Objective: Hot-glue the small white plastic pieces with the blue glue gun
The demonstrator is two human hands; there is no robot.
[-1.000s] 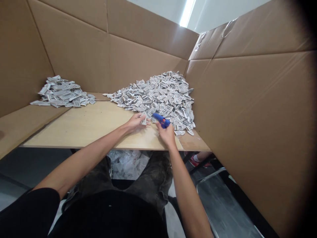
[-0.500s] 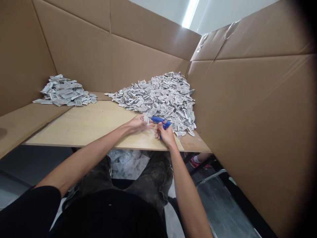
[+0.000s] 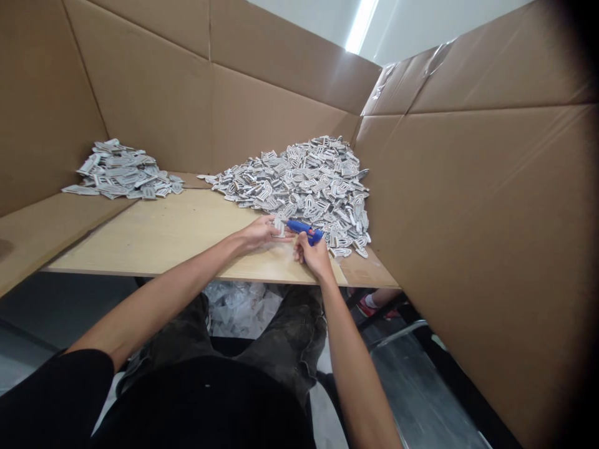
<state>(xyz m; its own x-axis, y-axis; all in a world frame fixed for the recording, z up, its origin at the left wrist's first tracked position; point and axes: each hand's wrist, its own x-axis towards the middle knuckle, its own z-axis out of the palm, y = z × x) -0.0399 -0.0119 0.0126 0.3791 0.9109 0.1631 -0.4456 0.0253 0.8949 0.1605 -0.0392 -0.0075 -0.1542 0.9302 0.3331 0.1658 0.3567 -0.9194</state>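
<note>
Near the middle of the wooden board (image 3: 168, 234), my left hand (image 3: 259, 232) grips a pale slotted piece (image 3: 279, 226) between its fingers. My right hand (image 3: 312, 251) is wrapped round a blue tool (image 3: 303, 229) with a small red-orange spot on its side. The tool's tip points left and meets or nearly meets the pale piece; the exact contact is too small to tell. Just behind both hands rises a large heap of similar grey-white pieces (image 3: 309, 181).
A smaller heap of pale pieces (image 3: 124, 171) lies at the back left. Tall cardboard walls (image 3: 477, 206) stand behind and at both sides. Clear plastic bags (image 3: 241, 308) sit below the board's front edge. Another person's red shoe (image 3: 367, 307) shows beneath, at the right.
The pale piece has turned slightly in my left hand. The blue tool has shifted a little, and both hands stay in nearly the same place.
</note>
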